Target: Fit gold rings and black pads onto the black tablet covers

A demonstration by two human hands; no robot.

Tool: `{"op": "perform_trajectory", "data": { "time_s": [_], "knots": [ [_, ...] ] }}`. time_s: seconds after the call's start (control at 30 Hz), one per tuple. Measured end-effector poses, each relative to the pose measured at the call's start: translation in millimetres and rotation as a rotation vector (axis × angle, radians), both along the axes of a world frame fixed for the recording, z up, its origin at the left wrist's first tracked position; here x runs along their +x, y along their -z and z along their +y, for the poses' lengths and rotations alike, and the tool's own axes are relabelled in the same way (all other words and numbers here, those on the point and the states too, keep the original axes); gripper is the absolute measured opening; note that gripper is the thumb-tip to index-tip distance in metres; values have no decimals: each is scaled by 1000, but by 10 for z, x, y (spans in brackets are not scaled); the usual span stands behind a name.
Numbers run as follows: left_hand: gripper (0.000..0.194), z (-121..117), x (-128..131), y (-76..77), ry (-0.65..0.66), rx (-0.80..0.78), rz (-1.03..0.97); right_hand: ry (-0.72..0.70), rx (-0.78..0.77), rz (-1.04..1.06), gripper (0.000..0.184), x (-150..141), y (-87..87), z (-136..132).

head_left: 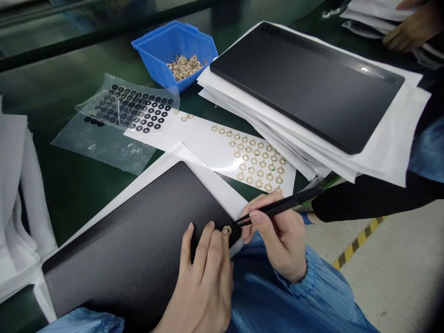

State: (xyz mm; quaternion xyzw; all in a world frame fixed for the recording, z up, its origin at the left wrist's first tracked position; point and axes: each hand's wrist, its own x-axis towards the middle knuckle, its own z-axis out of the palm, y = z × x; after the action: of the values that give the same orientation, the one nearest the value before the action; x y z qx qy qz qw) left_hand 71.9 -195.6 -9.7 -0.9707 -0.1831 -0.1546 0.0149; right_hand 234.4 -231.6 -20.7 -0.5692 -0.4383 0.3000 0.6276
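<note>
A black tablet back cover (128,231) lies tilted in front of me on a white foam sheet (222,189). My left hand (204,277) rests on it, fingers spread, one fingertip at a small gold ring sticker (226,229) near the cover's corner. My right hand (277,231) is closed around black tweezers (277,206), their tips beside that ring. Behind the cover, a white sheet (204,152) carries rows of gold ring stickers (261,162). Clear plastic film (111,148) with black rings (145,108) overlaps its left end.
A blue bin (152,55) of small gold pieces (184,67) stands at the back. On the right, another black cover (298,83) tops stacked white sheets (381,157). More white sheets (14,194) lie at left. Another person's hand (412,30) touches sheets at top right.
</note>
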Motion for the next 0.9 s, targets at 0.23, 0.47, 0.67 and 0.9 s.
{"op": "perform_trajectory", "data": {
  "time_s": [0.23,0.47,0.67,0.9],
  "knots": [
    [31,-21,-9,-9,-10,-70,-50,15,36,-20,8,-26,15,5],
    [34,15,-51,-16,43,-84,-27,1,65,-85,9,-31,25,-3],
    [34,68,-165,40,74,-142,-52,11,83,-120,11,-34,40,24],
    [35,130,-179,67,62,-131,-71,-50,140,-111,9,-38,59,8]
  ]
}}
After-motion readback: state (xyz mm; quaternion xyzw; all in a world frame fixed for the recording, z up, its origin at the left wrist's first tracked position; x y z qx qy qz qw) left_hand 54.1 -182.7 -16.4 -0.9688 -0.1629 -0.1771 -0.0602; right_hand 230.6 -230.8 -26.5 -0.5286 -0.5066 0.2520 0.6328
